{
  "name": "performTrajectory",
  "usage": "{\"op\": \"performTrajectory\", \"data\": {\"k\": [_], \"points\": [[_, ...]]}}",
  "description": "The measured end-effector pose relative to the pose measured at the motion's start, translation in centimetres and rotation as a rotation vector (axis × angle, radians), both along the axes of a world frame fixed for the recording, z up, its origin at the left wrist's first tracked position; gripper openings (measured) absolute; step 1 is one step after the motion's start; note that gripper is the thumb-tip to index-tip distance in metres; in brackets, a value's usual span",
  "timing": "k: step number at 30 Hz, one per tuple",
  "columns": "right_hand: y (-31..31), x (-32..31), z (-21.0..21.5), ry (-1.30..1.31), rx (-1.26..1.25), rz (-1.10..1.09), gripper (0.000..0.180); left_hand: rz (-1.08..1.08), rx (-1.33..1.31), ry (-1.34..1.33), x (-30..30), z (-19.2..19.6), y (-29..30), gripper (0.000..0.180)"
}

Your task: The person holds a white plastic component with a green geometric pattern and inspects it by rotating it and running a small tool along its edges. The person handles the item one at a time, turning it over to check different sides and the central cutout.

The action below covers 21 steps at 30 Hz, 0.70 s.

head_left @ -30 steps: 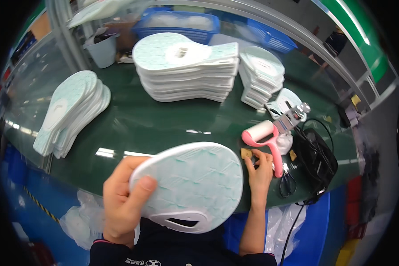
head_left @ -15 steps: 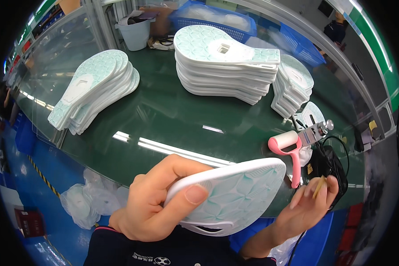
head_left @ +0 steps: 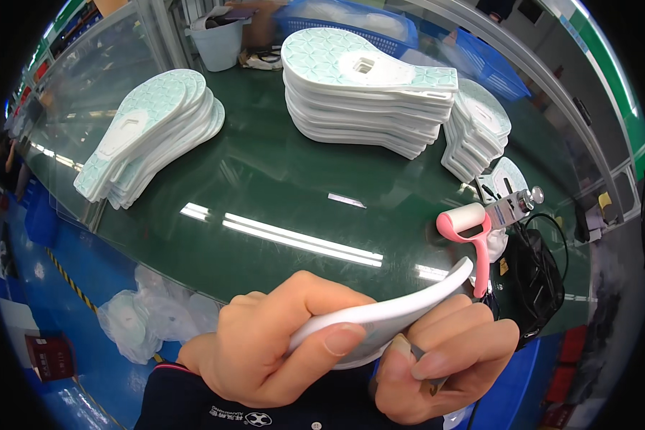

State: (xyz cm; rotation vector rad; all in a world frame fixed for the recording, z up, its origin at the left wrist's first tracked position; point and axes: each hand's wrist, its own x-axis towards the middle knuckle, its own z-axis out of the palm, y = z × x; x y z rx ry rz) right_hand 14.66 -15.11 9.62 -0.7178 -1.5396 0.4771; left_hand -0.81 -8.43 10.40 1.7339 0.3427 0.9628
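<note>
My left hand [head_left: 287,351] is closed on a curved white plastic panel [head_left: 387,312], thumb on the near face and fingers behind. The panel is tilted nearly edge-on, so little of its pale green patterned face shows. Close against its right part, my right hand [head_left: 448,358] is closed with fingertips pinched round a small, thin, greyish flat piece [head_left: 426,369]; its kind is mostly hidden by the fingers. Matching paddle-shaped panels are stacked on the green table [head_left: 265,193]: one stack [head_left: 147,136] at the left, a taller stack [head_left: 365,100] at the back, and another [head_left: 480,125] behind it at the right.
A pink-handled roller [head_left: 473,233] lies at the right beside a metal-topped bottle [head_left: 516,208]. A black bag [head_left: 537,279] lies near the right edge. Behind are a white bucket [head_left: 218,46] and blue baskets [head_left: 351,29]. Plastic bags [head_left: 150,315] are on the blue floor.
My right hand has come left and down to the panel, bringing the small thin piece. My left hand has tipped the panel from showing its patterned face to nearly edge-on.
</note>
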Motion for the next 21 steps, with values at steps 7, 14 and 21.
{"op": "performTrajectory", "data": {"k": [7, 14, 21], "points": [[0.7, -3.6, -0.6, 0.117, 0.063, -0.421, 0.024, 0.209, -0.031, -0.009, 1.3, 0.1, -1.0, 0.028], [0.5, -2.8, -0.1, 0.056, 0.021, -0.289, 0.024, 0.234, 0.017, -0.020, 1.3, 0.0, -1.1, 0.025], [0.5, -2.9, -0.4, 0.088, 0.004, -0.292, 0.025, 0.243, -0.008, -0.009, 1.6, 0.1, -1.1, 0.024]]}}
